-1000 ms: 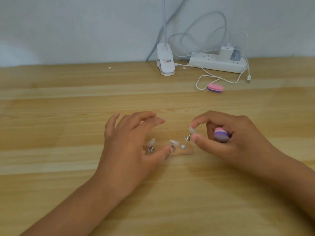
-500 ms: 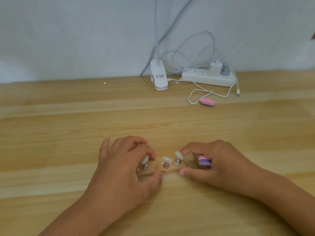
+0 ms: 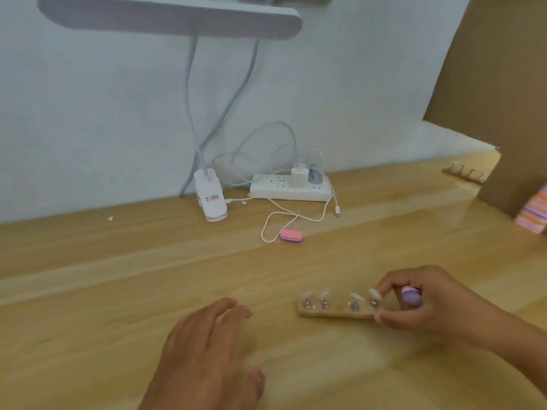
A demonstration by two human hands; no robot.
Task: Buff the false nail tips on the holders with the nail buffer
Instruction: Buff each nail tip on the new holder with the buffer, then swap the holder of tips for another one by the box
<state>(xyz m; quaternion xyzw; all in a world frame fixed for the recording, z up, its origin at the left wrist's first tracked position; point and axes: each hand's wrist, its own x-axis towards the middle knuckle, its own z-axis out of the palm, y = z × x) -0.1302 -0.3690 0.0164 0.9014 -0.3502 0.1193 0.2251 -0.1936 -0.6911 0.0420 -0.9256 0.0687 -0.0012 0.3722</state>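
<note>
toward the right front of the wooden surface [image 3: 88, 291] a flat wooden strip [image 3: 334, 312] lies with its long axis left to right, roughly along the front edge. four pale, curved nail tips [image 3: 355, 296] stand tilted on small shiny metal studs [image 3: 354, 306] along it. the right hand [image 3: 429, 306] curls round a small rounded pink and purple nail buffer [image 3: 410, 295], half hidden by the fingers. its thumb presses the strip's right end and its forefinger lies against the rightmost tip. the left hand [image 3: 207, 344], blurred and cut off at the front edge, is spread with relaxed fingers, holding nothing, well apart from the strip. toward the back edge lie a second buffer [image 3: 291, 235], oval, a white power strip [image 3: 290, 190] and a lamp clip [image 3: 211, 199]
</note>
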